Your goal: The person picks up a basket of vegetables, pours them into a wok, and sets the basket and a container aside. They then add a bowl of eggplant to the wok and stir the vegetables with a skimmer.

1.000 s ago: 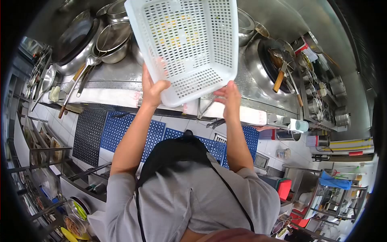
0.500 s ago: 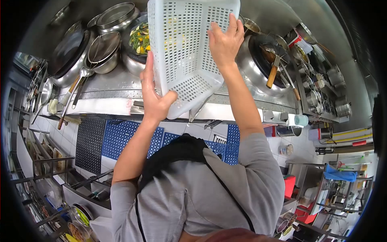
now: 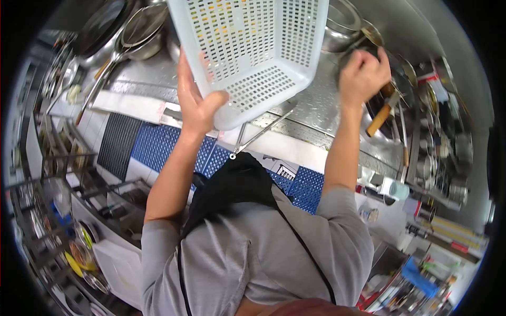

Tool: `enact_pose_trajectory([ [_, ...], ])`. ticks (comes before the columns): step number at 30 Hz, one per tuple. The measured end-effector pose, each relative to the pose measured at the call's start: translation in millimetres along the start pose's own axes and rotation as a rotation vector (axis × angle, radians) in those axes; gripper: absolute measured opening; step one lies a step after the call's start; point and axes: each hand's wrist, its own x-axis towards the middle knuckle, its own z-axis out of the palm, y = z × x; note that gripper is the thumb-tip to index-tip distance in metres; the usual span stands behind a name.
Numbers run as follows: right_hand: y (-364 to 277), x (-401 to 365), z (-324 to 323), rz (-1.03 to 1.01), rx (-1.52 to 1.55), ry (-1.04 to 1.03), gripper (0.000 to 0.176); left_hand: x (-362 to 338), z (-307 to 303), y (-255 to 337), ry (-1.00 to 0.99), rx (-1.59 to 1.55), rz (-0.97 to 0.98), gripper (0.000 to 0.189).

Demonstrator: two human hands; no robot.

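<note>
My left hand [image 3: 197, 108] grips the lower left corner of a white perforated plastic basket [image 3: 258, 87], thumb over its rim and fingers along its outer side. The basket is tilted with its inside facing me, and yellow and green bits show through its holes. My right hand [image 3: 363, 76] is off the basket, fingers loosely bent and apart, nothing visible in it. It hovers beside the right wok, near a ladle [image 3: 373, 36] and a wooden-handled utensil [image 3: 382, 116]. Metal tongs [image 3: 261, 132] lie across the counter's front edge below the basket.
Stacked pots [image 3: 337, 31] stand at the back. A strainer on a pot [image 3: 145, 31] and long-handled ladles [image 3: 108, 68] are at the left. A white cloth strip [image 3: 126, 105] lines the counter edge. Blue mats [image 3: 158, 145] cover the floor; shelves with pans [image 3: 432, 142] stand right.
My right hand has let go of the basket and moved right towards the wok. The left hand keeps its grip on the basket. The view has turned and shifted.
</note>
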Motion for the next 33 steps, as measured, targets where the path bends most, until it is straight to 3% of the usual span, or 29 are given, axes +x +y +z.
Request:
enact_pose_trajectory([
  [2,25,-44,-3,0.111,-0.222,-0.36,0.012,1,-22,-11,0.044,-0.057,-0.094,0.096],
  [3,32,-71,-10,0.113,-0.297,-0.527,0.025,-2,-34,-15,0.07,-0.089,-0.128,0.094],
  [6,43,-126,-16,0.151,-0.066,-0.662,0.037,-12,-55,-13,0.15,-0.168,-0.188,0.091],
  [8,31,-149,-10,0.636,0.523,-0.792,0.028,-22,-62,-7,0.196,-0.276,-0.204,0.09],
  [9,11,-145,-11,0.779,0.76,-0.806,0.035,-26,-68,-8,0.2,-0.293,-0.221,0.089],
  [11,-59,-121,-22,1.06,1.235,-0.843,0.054,-35,-78,-10,0.217,-0.332,-0.247,0.089],
  [13,-131,-100,-29,1.138,1.615,-0.666,0.066,-46,-85,-5,0.269,-0.335,-0.174,0.083],
  [14,-135,-119,-12,1.024,1.868,-0.72,0.069,-53,-91,-7,0.282,-0.308,-0.14,0.081],
  [17,-207,-104,-24,0.992,1.653,-0.806,0.067,-85,-130,4,0.361,-0.177,-0.063,0.073],
  [20,-242,-95,-27,0.734,1.712,-1.166,0.053,-122,-165,41,0.712,-0.181,0.112,0.069],
  [22,-259,-99,-26,0.646,1.659,-1.322,0.043,-144,-183,75,0.917,-0.264,0.222,0.067],
  [27,-310,-116,-22,0.485,1.55,-1.598,0.029,-219,-264,132,1.429,-0.104,0.438,0.069],
  [31,-356,-130,-36,0.317,1.62,-1.764,0.026,-275,-294,173,1.494,-0.036,0.704,0.062],
  [33,-393,-141,-51,0.107,1.634,-1.869,0.026,-291,-295,201,1.538,-0.026,0.76,0.054],
])
